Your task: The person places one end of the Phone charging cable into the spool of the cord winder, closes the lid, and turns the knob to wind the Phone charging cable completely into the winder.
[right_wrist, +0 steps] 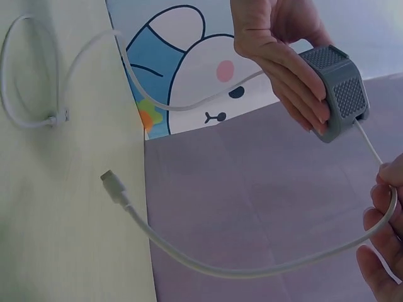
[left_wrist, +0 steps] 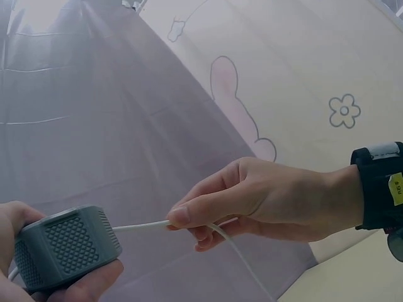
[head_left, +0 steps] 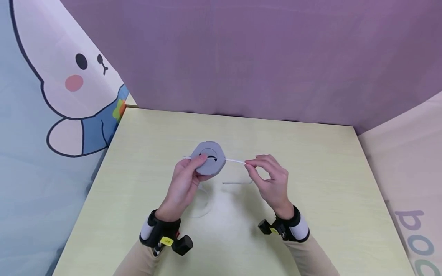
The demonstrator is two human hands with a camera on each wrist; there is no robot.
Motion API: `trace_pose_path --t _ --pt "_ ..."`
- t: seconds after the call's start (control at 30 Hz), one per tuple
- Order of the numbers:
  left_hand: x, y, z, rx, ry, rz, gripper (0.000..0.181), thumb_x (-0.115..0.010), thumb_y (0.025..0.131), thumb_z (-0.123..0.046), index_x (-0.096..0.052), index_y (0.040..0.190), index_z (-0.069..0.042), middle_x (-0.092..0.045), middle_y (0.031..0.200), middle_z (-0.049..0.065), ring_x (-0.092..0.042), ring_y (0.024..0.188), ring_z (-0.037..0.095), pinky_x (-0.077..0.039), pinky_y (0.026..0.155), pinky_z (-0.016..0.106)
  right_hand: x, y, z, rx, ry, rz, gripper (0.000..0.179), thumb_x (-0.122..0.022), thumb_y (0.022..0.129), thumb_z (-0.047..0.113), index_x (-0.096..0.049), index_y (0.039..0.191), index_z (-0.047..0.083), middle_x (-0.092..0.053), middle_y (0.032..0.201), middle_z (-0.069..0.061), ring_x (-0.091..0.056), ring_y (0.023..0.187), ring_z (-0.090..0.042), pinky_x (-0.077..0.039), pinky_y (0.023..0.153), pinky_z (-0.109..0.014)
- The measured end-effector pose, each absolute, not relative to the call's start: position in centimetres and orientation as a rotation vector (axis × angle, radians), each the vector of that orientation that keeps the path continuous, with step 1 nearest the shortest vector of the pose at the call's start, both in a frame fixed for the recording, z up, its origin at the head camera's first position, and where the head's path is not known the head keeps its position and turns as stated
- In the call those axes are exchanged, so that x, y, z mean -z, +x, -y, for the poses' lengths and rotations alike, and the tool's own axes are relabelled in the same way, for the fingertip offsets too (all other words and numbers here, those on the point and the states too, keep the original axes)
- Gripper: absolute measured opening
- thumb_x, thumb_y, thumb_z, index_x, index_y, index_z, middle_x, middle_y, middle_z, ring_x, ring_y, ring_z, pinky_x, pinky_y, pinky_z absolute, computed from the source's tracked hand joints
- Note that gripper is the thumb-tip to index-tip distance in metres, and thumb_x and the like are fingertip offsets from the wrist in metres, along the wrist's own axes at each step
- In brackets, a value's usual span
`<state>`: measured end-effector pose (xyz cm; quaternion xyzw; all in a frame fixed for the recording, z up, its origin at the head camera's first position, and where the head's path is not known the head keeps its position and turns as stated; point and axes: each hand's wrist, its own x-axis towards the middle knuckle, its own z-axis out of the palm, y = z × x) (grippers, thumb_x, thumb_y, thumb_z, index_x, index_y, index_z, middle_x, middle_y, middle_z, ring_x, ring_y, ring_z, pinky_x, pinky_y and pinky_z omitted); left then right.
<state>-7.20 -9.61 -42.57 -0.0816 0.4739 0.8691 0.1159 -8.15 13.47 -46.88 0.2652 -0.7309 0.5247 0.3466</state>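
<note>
My left hand (head_left: 182, 186) grips a grey hexagonal cable winder (head_left: 217, 165) above the table, its thumb lying on the upper face near the round opening. A white charging cable (head_left: 235, 161) runs through the winder and comes out on both sides. Thumb and fingertips of my right hand (head_left: 275, 184) pinch the cable a short way right of the winder. Beyond that pinch the free end curves back to a slim connector (right_wrist: 114, 187), seen in the right wrist view. Textured side walls of the winder (left_wrist: 74, 242) show in the left wrist view.
Below the hands, the cable's other length (right_wrist: 56, 63) loops down to the pale table (head_left: 331, 172), with a plug (right_wrist: 62, 116) at its end. A purple cloth (head_left: 241, 57) stands behind the table. Printed curtains (head_left: 27, 153) hang at the sides.
</note>
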Motion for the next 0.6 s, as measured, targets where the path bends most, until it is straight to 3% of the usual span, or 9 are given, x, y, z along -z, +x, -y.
trace_pose_path --t 0.23,0.6 --pt "42.6 -7.4 9.9 -2.547 -0.257 -1.388 0.046 -0.051 0.104 -0.006 -0.041 0.144 0.016 -0.062 0.13 0.016 -0.073 0.099 0.013 -0.061 0.086 0.03 47.0 -7.8 -13.8 -1.399 0.639 1.887 0.006 -0.075 0.089 0.0 -0.078 0.092 -0.004 -0.074 0.082 -0.017 -0.066 0.086 -0.02 -0.054 0.091 -0.022" --pt "42.6 -7.9 10.4 -2.573 -0.277 -1.396 0.046 -0.051 0.105 -0.009 -0.043 0.146 0.011 -0.064 0.126 0.011 -0.073 0.096 0.013 -0.062 0.085 0.031 46.9 -7.5 -15.4 -1.386 0.53 1.887 0.011 -0.073 0.082 -0.013 -0.077 0.089 -0.007 -0.072 0.081 -0.021 -0.067 0.089 -0.009 -0.055 0.086 -0.018"
